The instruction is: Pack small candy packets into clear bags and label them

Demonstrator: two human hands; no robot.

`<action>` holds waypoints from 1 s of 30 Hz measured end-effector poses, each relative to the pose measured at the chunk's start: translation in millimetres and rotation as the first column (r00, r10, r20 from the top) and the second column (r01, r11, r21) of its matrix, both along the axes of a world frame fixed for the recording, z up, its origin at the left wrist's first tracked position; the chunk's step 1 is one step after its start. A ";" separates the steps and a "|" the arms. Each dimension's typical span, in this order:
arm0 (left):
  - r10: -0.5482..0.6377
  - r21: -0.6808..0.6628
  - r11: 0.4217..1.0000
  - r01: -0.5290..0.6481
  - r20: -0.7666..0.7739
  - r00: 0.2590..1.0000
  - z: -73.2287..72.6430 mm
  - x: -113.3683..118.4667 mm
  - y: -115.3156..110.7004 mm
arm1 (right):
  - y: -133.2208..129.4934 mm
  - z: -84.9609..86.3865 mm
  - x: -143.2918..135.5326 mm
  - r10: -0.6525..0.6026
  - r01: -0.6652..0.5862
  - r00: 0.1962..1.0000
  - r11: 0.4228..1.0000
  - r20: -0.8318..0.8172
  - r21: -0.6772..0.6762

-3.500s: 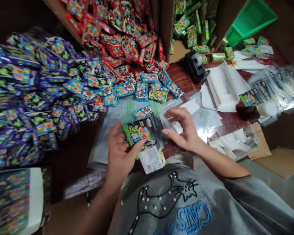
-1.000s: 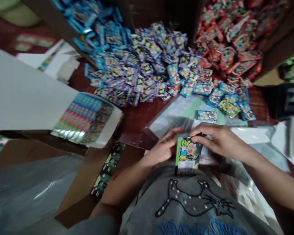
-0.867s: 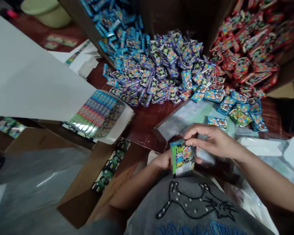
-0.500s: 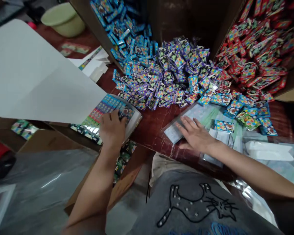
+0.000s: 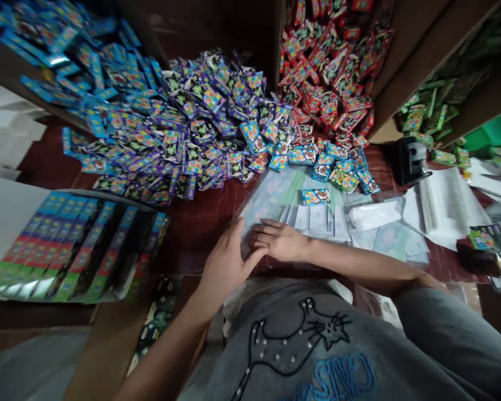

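Near the table's front edge, my left hand meets my right hand at the left edge of a clear plastic bag. The left thumb points toward the right fingers; whether either hand pinches the plastic is too unclear to tell. White cards or slips lie by the bag, with a small blue packet on top. To the left, an open white box holds rows of blue, purple, red and green packets, with dark gaps between some rows.
Piles of blue packets, purple packets and red packets spread along the back. A black tool and white papers lie at right. Green packets sit in a carton behind.
The view has swung right. My left hand has left the packets in the white box and come beside my right hand at the plastic bag. Fewer right fingers are spread.
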State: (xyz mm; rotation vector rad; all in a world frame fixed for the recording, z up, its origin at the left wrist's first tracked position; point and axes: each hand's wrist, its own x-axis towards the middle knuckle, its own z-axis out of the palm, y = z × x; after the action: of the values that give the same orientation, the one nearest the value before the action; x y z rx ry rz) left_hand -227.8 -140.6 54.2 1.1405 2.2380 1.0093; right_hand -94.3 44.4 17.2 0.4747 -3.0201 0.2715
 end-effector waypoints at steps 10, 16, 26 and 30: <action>-0.060 0.030 0.998 0.053 0.358 0.932 28.2 0.2 7.6 | 14.5 39.6 -5.4 -0.145 0.019 0.845 0.970 -0.514 -0.242; 0.071 0.091 0.985 -0.144 0.548 0.834 13.0 16.7 -1.1 | 34.8 70.1 6.3 -0.482 0.340 0.863 0.773 -0.147 -0.536; -0.183 0.046 0.977 0.208 0.678 0.712 23.2 24.6 9.9 | 48.7 117.6 12.6 0.191 0.069 0.910 0.806 0.369 -0.588; -0.060 -0.001 0.997 0.080 0.646 0.761 20.8 23.8 10.7 | 53.3 116.5 15.7 0.227 0.013 0.925 0.782 0.304 -0.623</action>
State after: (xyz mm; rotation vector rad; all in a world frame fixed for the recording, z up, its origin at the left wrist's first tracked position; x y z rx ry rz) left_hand -204.0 -130.0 75.0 0.6963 1.6287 1.1212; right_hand -78.6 97.7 133.7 0.5784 -2.9588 1.4542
